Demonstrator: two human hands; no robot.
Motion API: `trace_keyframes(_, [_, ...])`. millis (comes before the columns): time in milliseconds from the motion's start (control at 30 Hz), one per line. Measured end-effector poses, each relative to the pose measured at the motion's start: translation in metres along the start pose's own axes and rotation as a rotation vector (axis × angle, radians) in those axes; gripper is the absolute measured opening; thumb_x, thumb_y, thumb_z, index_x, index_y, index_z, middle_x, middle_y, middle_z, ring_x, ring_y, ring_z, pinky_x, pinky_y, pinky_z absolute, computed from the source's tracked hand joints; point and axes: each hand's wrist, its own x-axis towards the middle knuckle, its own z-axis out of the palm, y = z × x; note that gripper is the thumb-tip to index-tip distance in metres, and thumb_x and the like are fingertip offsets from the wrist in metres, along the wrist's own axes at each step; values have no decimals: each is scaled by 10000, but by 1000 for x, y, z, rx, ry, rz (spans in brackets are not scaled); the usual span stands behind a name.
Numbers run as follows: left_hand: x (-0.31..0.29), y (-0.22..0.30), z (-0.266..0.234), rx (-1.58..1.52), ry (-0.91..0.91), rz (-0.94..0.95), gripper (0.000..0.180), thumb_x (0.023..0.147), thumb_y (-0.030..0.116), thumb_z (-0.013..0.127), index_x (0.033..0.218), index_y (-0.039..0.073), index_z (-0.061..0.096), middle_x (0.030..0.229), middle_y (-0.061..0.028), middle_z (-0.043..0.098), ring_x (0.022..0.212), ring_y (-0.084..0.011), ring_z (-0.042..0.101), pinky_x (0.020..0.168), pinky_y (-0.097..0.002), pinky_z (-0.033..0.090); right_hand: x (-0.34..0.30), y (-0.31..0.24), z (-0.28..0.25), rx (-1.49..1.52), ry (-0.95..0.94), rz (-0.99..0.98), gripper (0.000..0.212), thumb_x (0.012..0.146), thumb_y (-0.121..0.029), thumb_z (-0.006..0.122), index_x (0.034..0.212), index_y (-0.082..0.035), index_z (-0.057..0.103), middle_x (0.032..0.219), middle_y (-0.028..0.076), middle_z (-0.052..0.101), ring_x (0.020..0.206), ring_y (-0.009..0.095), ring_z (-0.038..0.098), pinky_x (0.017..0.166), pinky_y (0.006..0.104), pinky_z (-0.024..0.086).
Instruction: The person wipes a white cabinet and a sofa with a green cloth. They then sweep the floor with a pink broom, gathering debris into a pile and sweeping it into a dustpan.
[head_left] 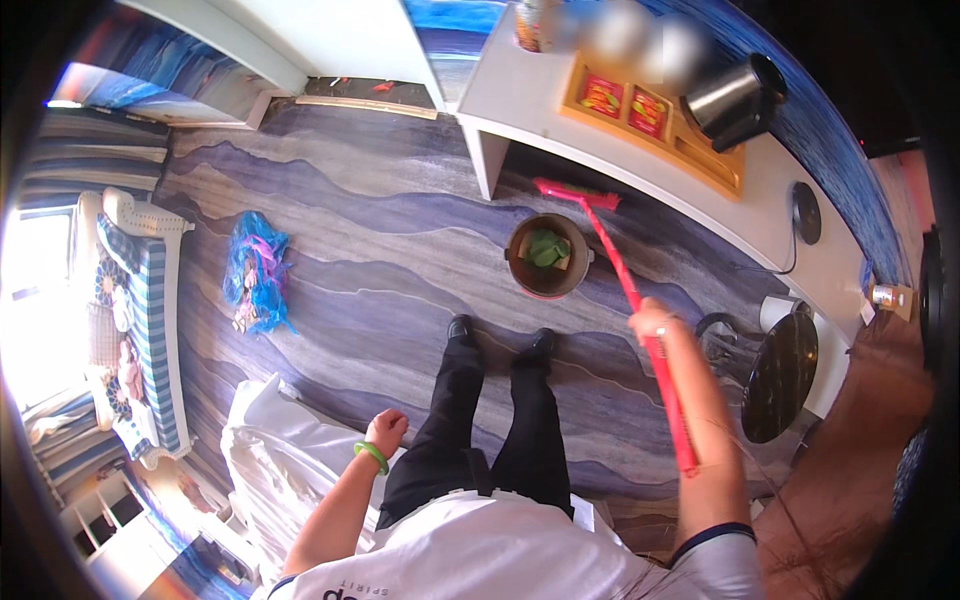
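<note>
My right hand (652, 320) is closed round the long handle of a bright pink broom (618, 262). Its handle slants along my right forearm, and the pink broom head (582, 192) rests on the floor by the front of the white desk. Between the broom and my feet stands a round brown waste bin (518, 277) with green stuff inside. By my left thigh hangs my left hand (386, 431), fingers curled, nothing visible in them. A green band (371, 457) circles that wrist.
A blue plastic bag (258, 275) with mixed contents lies on the patterned floor. The white desk (540, 110) bears a wooden tray (683, 160) and a kettle (735, 100). A dark round-seated stool (780, 378) stands right, a bed with white sheets (262, 460) left, an upholstered sofa (165, 330) beyond.
</note>
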Motion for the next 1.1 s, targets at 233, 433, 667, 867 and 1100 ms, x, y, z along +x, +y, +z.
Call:
trace_keyframes(233, [-13,-154,-78,-113,60,-377,245,774,193,541,811,-35,621,668,-93,638,617,-154,618,589,-292,490,63,-107,12,159,38,-54,234,748,-161,571,567,-14,547,552,103,566,427,220,525,435,385,436])
trace_keyframes(433, [-17,-180,-109,-203,122,-299,212,812,199,550,832,-3,608,713,-71,636,638,-143,612,561,-263,478,12,-173,49,-364,-19,148,155,736,-90,527,680,31,607,641,151,620,527,249,607,563,379,499])
trace_keyframes(667, [3,-172,-97,-125,58,-187,245,765,224,549,786,-6,632,689,-103,634,674,-185,616,617,-304,473,-21,-127,14,-197,112,131,150,735,-76,521,633,24,565,563,127,583,493,228,588,479,357,473])
trace_keyframes(867, [25,-180,-91,-85,104,-104,258,758,241,571,813,-1,638,716,-119,643,693,-204,619,641,-327,477,13,-135,-4,14,122,80,204,758,-77,584,589,30,543,502,128,546,406,222,540,410,359,440])
trace_keyframes(1100, [9,-153,-113,-191,38,-218,216,781,211,567,805,2,621,701,-74,638,634,-141,613,570,-270,477,47,-149,73,-144,130,64,163,695,-126,616,675,35,614,614,145,626,621,229,648,633,353,511])
